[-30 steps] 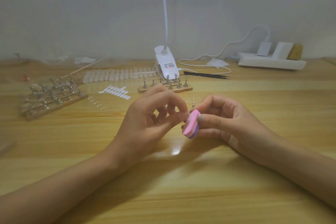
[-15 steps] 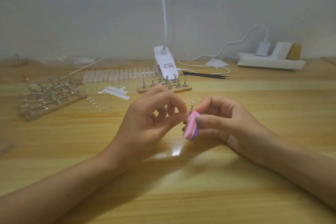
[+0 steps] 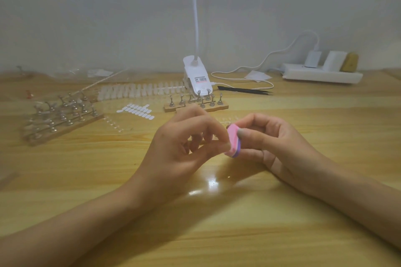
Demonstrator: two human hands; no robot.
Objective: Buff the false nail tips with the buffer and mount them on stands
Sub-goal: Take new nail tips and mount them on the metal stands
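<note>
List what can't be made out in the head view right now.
All head view.
Nail tip: hidden, if there, by fingertips of the left hand pinched at the buffer.
Buffer's far side: covered by the right hand.
Lamp: head cut off by the top edge.
Its label: too small to read.
Left stand rack: blurred; which stands carry tips is unclear.

Head-worn view, forward-down, near the table [image 3: 65,180]
</note>
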